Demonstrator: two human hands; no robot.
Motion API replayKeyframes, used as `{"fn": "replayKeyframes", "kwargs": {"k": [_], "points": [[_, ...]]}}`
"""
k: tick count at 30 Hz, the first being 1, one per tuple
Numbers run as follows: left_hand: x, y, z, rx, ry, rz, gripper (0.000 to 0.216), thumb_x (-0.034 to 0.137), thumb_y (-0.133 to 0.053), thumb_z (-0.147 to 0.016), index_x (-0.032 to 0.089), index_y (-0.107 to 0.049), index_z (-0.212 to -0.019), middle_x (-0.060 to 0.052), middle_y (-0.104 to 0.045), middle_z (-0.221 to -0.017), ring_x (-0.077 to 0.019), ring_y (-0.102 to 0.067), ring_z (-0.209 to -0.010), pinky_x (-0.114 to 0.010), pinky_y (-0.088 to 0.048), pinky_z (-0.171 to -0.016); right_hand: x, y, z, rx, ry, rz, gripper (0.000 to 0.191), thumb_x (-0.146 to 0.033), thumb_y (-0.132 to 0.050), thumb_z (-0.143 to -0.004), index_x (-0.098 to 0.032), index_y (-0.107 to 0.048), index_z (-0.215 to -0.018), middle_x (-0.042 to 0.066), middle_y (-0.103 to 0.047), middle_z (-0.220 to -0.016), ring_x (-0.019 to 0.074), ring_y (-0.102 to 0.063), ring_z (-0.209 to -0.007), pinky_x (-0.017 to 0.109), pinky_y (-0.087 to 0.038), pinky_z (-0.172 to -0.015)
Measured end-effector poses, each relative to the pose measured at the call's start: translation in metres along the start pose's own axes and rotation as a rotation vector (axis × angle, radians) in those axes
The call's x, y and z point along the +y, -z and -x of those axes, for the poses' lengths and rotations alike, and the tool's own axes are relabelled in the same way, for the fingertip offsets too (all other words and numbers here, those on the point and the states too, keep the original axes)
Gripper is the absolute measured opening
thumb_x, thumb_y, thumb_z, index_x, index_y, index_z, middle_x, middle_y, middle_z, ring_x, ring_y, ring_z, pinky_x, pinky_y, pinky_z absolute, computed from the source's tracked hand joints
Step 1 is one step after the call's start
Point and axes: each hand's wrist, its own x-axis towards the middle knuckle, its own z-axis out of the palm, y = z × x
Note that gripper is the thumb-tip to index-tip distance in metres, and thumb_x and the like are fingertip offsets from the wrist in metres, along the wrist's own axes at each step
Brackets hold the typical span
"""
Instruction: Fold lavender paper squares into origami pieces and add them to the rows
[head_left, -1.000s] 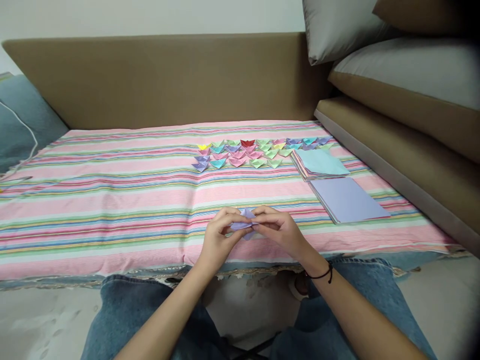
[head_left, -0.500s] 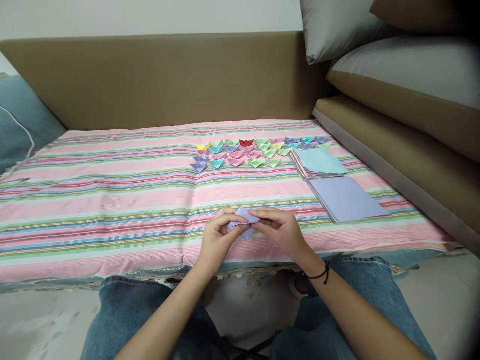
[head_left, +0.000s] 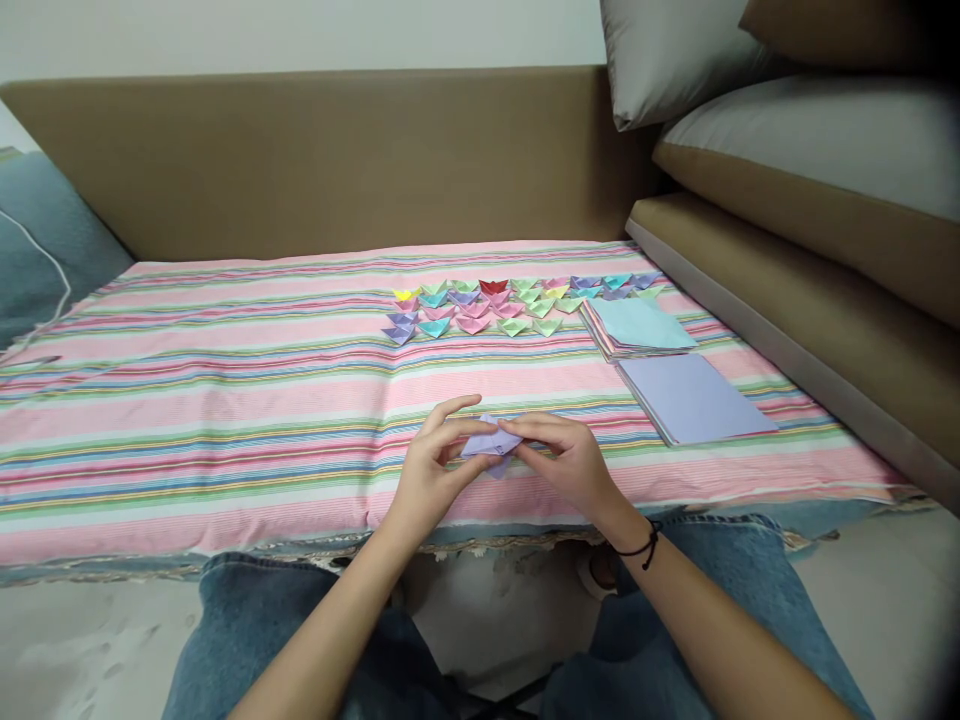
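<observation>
A small folded piece of lilac origami paper (head_left: 484, 443) is held between both hands above the near edge of the striped cloth (head_left: 285, 400). My left hand (head_left: 442, 455) pinches its left side between thumb and fingers, with the index finger lifted away. At the right side, my right hand (head_left: 566, 455) grips the paper with thumb and fingertips. Parts of the folds are hidden behind the fingers. Beyond the hands, several small folded paper boats (head_left: 472, 325) in many colours stand in rows on the cloth.
To the right lie a stack of light blue paper (head_left: 645, 325) and a stack of lilac paper (head_left: 697, 398). Large cushions (head_left: 810, 220) are piled along the right side. A brown backrest (head_left: 360, 165) runs along the back, and a white cable (head_left: 45, 255) lies at far left.
My left index finger has lifted off the paper and now points up and away. The lilac paper has shifted and tilted slightly between the hands.
</observation>
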Motion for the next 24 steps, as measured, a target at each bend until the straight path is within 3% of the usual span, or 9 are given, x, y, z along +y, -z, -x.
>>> {"fn": "replayKeyframes", "kwargs": {"k": [4, 9, 16, 21, 24], "points": [[-0.001, -0.003, 0.000, 0.084, -0.019, -0.072, 0.008, 0.024, -0.069, -0.072, 0.020, -0.071, -0.078, -0.010, -0.061, -0.105, -0.0234, -0.057, -0.103, -0.030, -0.053, -0.076, -0.002, -0.002, 0.000, -0.011, 0.008, 0.035, 0.026, -0.022, -0.066, -0.077, -0.030, -0.070, -0.101, 0.003, -0.071, -0.094, 0.0208, -0.065, -0.088, 0.036, -0.054, -0.078], [-0.005, -0.008, 0.001, 0.212, 0.088, -0.040, 0.010, 0.027, -0.071, -0.070, 0.018, -0.071, -0.073, -0.007, -0.067, -0.088, -0.0198, -0.062, -0.086, -0.027, -0.051, -0.066, -0.003, -0.004, 0.001, -0.003, -0.056, 0.002, 0.026, -0.023, -0.068, -0.074, -0.027, -0.071, -0.099, 0.005, -0.071, -0.095, 0.0222, -0.065, -0.090, 0.034, -0.056, -0.075], [-0.009, -0.011, 0.001, 0.237, 0.133, 0.014, 0.008, 0.026, -0.071, -0.069, 0.018, -0.071, -0.070, -0.007, -0.067, -0.084, -0.0201, -0.061, -0.086, -0.030, -0.048, -0.075, -0.003, -0.016, 0.006, 0.134, -0.287, -0.237, 0.020, -0.030, -0.071, -0.070, -0.022, -0.072, -0.088, 0.004, -0.073, -0.090, 0.0218, -0.068, -0.082, 0.033, -0.057, -0.071], [-0.007, -0.013, 0.001, 0.254, 0.115, 0.004, 0.006, 0.025, -0.072, -0.068, 0.019, -0.071, -0.067, -0.007, -0.066, -0.088, -0.0197, -0.060, -0.089, -0.028, -0.047, -0.071, -0.002, -0.020, 0.008, 0.230, -0.330, -0.300, 0.010, -0.027, -0.074, -0.067, -0.020, -0.070, -0.073, 0.002, -0.072, -0.073, 0.0173, -0.068, -0.069, 0.027, -0.056, -0.063], [-0.005, -0.012, 0.002, 0.246, 0.106, 0.000, 0.006, 0.024, -0.072, -0.068, 0.019, -0.071, -0.067, -0.007, -0.064, -0.091, -0.0198, -0.060, -0.090, -0.028, -0.048, -0.071, -0.003, -0.020, 0.007, 0.225, -0.346, -0.317, 0.015, -0.027, -0.075, -0.066, -0.020, -0.071, -0.078, 0.003, -0.073, -0.077, 0.0181, -0.068, -0.071, 0.028, -0.056, -0.066]]}}
